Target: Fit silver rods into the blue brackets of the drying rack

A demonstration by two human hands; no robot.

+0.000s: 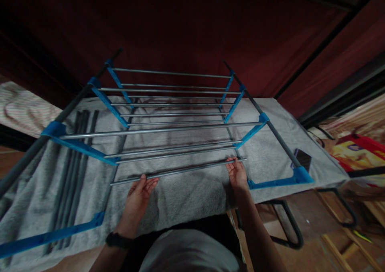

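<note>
Towel-covered counter (186, 200), dim light. Steel rod (180, 170) lies crosswise just ahead; left hand (138, 196) and right hand (237, 175) at its ends, fingertips apparently pinching it. Rack (78, 146) beyond.

No writing can be read
The red and yellow printed sheet (357, 152) at the far right shows only colours, no clear letters.

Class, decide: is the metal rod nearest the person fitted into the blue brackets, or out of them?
Out. Both ends of the rod hang free of the blue brackets; left hand and right hand touch it.
</note>
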